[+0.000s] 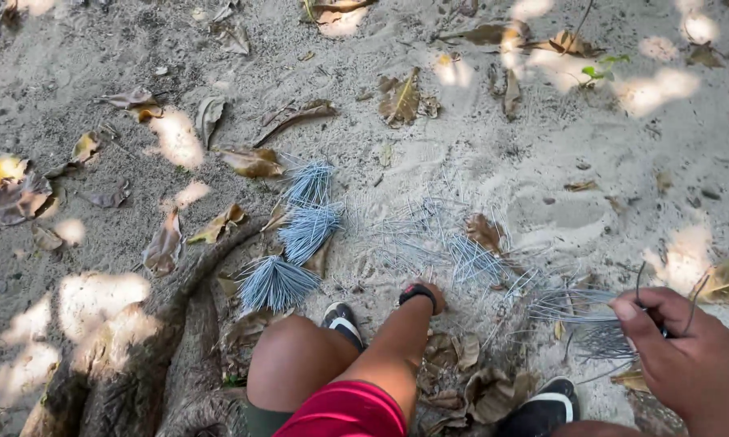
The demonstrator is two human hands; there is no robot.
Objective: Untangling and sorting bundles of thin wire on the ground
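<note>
red shorts (348, 411) and a bare knee (295, 360) sit closest at six o'clock. right hand (684, 348) at four o'clock has its fingers clenched on a bundle of thin wires (571, 307). left hand (429, 293) reaches down into loose wires (429, 235) on the sand (558, 162); its fingers are hidden, so i cannot tell their state. three tied wire bundles (303, 231) lie at nine o'clock of it

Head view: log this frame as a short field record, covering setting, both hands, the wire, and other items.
Setting: sandy ground scattered with dry leaves, a tree root at lower left
Left hand: left hand down at the sand among loose wire pieces, black wristband on the wrist
Right hand: right hand gripping a bunch of thin wires
Sorted wire: three tied bundles lying in a row by the root
Feet: sandals, knee bent
</note>
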